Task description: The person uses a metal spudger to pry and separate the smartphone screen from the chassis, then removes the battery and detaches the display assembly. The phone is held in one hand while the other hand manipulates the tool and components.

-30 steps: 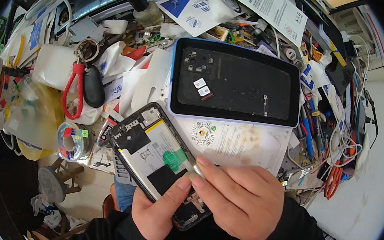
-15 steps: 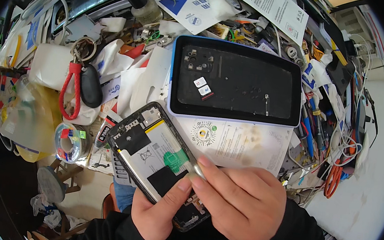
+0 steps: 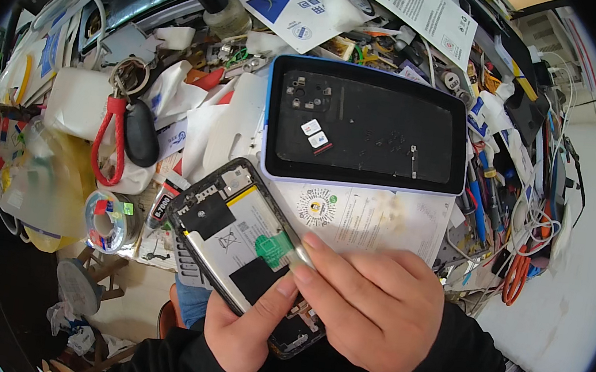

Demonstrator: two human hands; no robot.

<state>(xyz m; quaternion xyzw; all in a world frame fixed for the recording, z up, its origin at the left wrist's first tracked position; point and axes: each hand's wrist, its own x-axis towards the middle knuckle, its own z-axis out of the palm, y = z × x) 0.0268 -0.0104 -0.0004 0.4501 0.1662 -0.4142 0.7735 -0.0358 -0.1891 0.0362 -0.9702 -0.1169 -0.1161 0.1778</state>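
My left hand [image 3: 240, 337] grips the lower end of an opened smartphone [image 3: 200, 217], its thumb lying across the inside. The phone is tilted, and its battery [image 3: 222, 240] shows with a green tab [image 3: 272, 249] and black patches. At the phone's right edge, beside the green tab, my right hand [image 3: 382, 317] pinches a small silvery piece [image 3: 302, 255]. Its kind is hidden by my fingertips. Beyond the phone lies a black phone back cover [image 3: 379, 114] in a blue-rimmed case [image 3: 357, 186], carrying two small white cards [image 3: 310, 127], tiny screws and a thin metal strip [image 3: 413, 162].
Left of the phone are a solder spool [image 3: 110, 222], a glue tube [image 3: 162, 206] and a key fob [image 3: 141, 133] on a red strap. A dark-capped bottle [image 3: 219, 6] stands behind. Tools and cables [image 3: 528, 227] crowd the right. Printed paper [image 3: 374, 224] lies under the case.
My right fingertips have shifted slightly up and left along the phone's edge, with the silvery piece still pinched. The phone and my left hand hold nearly the same place.
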